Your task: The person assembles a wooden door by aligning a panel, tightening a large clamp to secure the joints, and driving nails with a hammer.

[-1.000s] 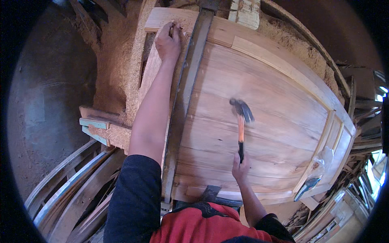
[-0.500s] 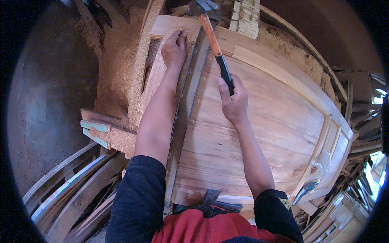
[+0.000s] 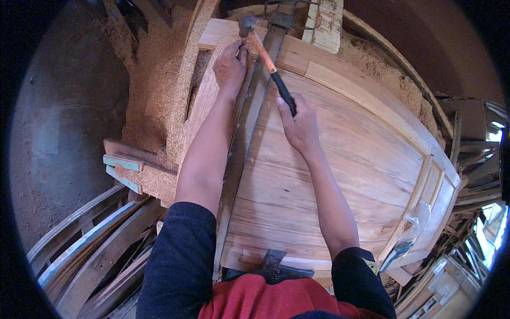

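Note:
A panelled wooden door (image 3: 329,170) lies flat in front of me, with a long metal bar clamp (image 3: 247,127) running across it. My right hand (image 3: 302,125) is wrapped round the black grip of a hammer (image 3: 265,59). The hammer's head is over the far rail of the door, just beyond the fingers of my left hand (image 3: 230,70). That hand rests at the far left corner, left of the clamp, with thumb and fingers pinched together. Whatever is between those fingertips is too small to make out.
Sawdust (image 3: 151,106) covers the area on the left. Curved wood pieces (image 3: 95,260) are stacked at the lower left. A clear plastic bag (image 3: 418,215) lies on the door's right end. A pale board (image 3: 322,26) sticks out beyond the far edge, and scrap timber fills the right side.
The hammer has swung left and down, from above the clamp to beside my left fingertips. My right hand has shifted slightly left and away from me. My left hand has hardly moved.

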{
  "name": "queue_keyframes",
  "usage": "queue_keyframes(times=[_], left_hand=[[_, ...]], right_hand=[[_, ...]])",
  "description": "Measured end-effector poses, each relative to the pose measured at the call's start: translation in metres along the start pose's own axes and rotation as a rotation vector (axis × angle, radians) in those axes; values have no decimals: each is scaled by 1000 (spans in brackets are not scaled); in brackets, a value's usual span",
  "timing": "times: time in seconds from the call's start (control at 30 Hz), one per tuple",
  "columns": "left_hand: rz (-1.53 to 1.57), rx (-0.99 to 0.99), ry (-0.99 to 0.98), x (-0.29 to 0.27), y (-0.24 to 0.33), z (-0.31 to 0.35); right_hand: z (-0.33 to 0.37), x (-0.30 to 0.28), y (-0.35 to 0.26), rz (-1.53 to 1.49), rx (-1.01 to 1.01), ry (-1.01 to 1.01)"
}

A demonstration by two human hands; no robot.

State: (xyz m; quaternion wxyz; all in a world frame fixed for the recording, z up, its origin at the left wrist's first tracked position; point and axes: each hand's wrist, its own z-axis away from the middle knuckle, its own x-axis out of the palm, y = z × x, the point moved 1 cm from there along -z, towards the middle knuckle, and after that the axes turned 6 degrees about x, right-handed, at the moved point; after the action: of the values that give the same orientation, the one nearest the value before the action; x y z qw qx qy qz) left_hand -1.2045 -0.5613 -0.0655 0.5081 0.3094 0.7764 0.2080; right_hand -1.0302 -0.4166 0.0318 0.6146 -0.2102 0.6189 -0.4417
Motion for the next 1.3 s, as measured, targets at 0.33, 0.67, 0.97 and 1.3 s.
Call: queue_keyframes(times=[0.33,0.67,0.97,1.3], left_hand=[[313,-30,307,-9,-9,1],[299,-168,409,-14,-9,5],[337,-192,435,-10,-5,-3],[270,-190,449,-6,-5,-4]], right_hand=[[6,-21,-43,-413,-325,202],[-6,-21,-42,199,-133,-21],[-8,-6,1,389,-37,-74],[-17,-24,-30,-339,-504,227]])
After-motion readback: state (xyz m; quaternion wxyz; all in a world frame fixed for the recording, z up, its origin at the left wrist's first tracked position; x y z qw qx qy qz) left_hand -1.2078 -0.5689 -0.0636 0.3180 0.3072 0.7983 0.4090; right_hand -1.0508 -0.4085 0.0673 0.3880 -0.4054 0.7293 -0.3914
